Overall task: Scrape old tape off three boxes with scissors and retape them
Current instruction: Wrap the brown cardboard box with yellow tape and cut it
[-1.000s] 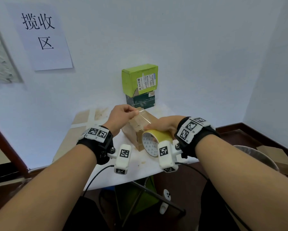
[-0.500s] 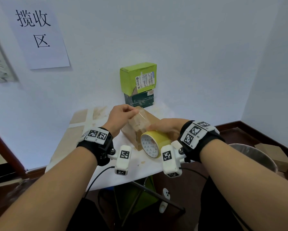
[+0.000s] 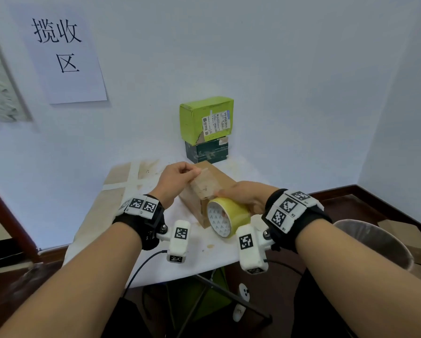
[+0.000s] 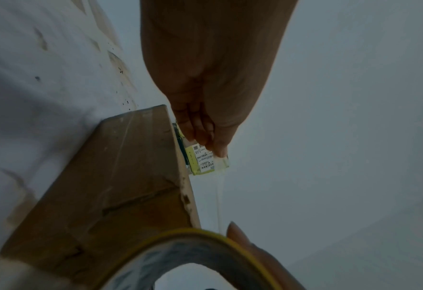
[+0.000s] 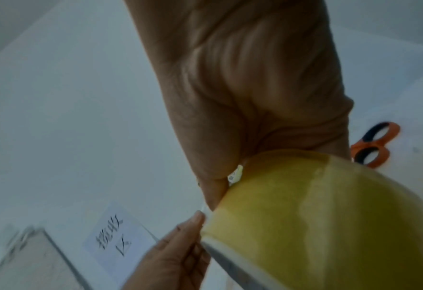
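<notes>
A brown cardboard box (image 3: 212, 184) (image 4: 121, 176) stands on the white table (image 3: 204, 254). My right hand (image 3: 241, 193) (image 5: 242, 98) grips a yellowish tape roll (image 3: 225, 219) (image 5: 329, 215) (image 4: 193, 255) at the box's near right corner. My left hand (image 3: 177, 176) (image 4: 212, 98) pinches the free end of a clear tape strip (image 4: 220, 188), pulled out from the roll over the box top. A green box (image 3: 205, 119) sits stacked on a dark green box (image 3: 207, 151) at the back of the table. Orange-handled scissors (image 5: 371, 145) lie on the table behind the right hand.
A paper sign (image 3: 60, 52) hangs on the wall at left. A round bin (image 3: 375, 245) stands on the floor to the right of the table, with cardboard pieces (image 3: 409, 237) beside it. Taped brown patches (image 3: 129, 176) mark the table's far left.
The left hand has drawn the tape strip a little farther out over the box top. The right hand and roll stay at the box's near corner.
</notes>
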### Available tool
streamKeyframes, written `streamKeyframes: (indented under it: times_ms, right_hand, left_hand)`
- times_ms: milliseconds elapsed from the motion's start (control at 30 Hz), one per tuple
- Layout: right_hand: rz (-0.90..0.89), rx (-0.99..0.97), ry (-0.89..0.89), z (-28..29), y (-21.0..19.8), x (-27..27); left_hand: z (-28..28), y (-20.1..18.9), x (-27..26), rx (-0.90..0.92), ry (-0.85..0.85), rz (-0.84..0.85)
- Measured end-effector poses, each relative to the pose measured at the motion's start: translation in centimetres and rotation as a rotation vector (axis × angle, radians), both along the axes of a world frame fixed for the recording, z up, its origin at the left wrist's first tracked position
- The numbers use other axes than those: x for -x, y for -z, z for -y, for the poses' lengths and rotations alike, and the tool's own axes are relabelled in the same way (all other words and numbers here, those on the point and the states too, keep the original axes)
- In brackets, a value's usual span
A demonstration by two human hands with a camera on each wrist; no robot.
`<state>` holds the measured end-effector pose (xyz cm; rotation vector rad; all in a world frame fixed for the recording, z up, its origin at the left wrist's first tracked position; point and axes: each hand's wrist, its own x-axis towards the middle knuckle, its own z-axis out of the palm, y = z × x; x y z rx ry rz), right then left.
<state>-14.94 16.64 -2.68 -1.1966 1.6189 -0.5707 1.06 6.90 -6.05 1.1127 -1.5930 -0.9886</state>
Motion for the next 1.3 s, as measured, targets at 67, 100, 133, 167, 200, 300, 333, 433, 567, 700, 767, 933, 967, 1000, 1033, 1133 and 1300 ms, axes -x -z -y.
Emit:
streamKeyframes:
  times_ms: [67, 100, 133, 167, 200, 300, 333, 433, 567, 700, 767, 933, 967, 1000, 1033, 1133, 1300]
  right_hand:
    - [0.035, -0.013, 0.028, 0.3, 0.1, 0.1]
    - [0.052, -0.006, 0.034, 0.4, 0.2, 0.1]
    - [0.07, 0.0, 0.044, 0.4, 0.3, 0.0]
    - [0.087, 0.009, 0.049, 0.4, 0.6, 0.0]
    - [0.092, 0.014, 0.052, 0.4, 0.8, -0.2]
    - [0.069, 0.032, 0.049, 0.4, 1.0, -0.3]
    - [0.055, 0.025, 0.049, 0.4, 0.9, -0.4]
    - [-0.016, 0.054, 0.028, 0.7, 0.3, -0.5]
    - [-0.195, 0.11, -0.025, 1.2, -0.1, -1.1]
    - [-0.305, 0.126, -0.067, 1.5, -0.4, -1.3]
    - [-0.337, 0.139, -0.081, 1.6, -0.7, -1.3]
    - [-0.458, 0.134, -0.138, 1.7, -1.1, -1.7]
    - [-0.484, 0.138, -0.149, 1.7, -1.2, -1.8]
    - [-0.507, 0.141, -0.16, 1.7, -1.2, -1.9]
    - [-0.526, 0.148, -0.174, 1.7, -1.3, -1.9]
    - [-0.57, 0.16, -0.204, 1.8, -1.4, -1.9]
    - [-0.57, 0.171, -0.207, 1.9, -1.5, -1.7]
  left_hand:
    - [0.3, -0.1, 0.0, 0.008, 0.013, 0.025]
    - [0.4, -0.1, -0.1, 0.01, 0.019, 0.035]
    - [0.6, -0.1, -0.1, 0.011, 0.022, 0.046]
    - [0.7, 0.0, -0.2, 0.01, 0.023, 0.055]
    - [0.9, 0.2, -0.3, 0.007, 0.022, 0.062]
    - [1.3, 0.7, -0.7, 0.006, 0.01, 0.091]
    - [1.4, 1.0, -0.7, 0.014, 0.003, 0.103]
    - [1.5, 1.3, -0.7, 0.102, -0.044, 0.169]
    - [1.5, 1.3, -0.6, 0.219, -0.072, 0.246]
    - [1.7, 1.5, -0.6, 0.216, -0.073, 0.278]
    - [1.8, 1.6, -0.7, 0.213, -0.072, 0.284]
    - [2.2, 1.8, -0.9, 0.219, -0.085, 0.308]
    - [2.3, 1.7, -0.9, 0.219, -0.083, 0.31]
    - [2.3, 1.7, -0.9, 0.221, -0.08, 0.311]
    - [2.4, 1.7, -0.9, 0.226, -0.078, 0.311]
    - [2.5, 1.9, -0.8, 0.244, -0.068, 0.308]
    - [2.6, 2.2, -0.6, 0.273, -0.067, 0.334]
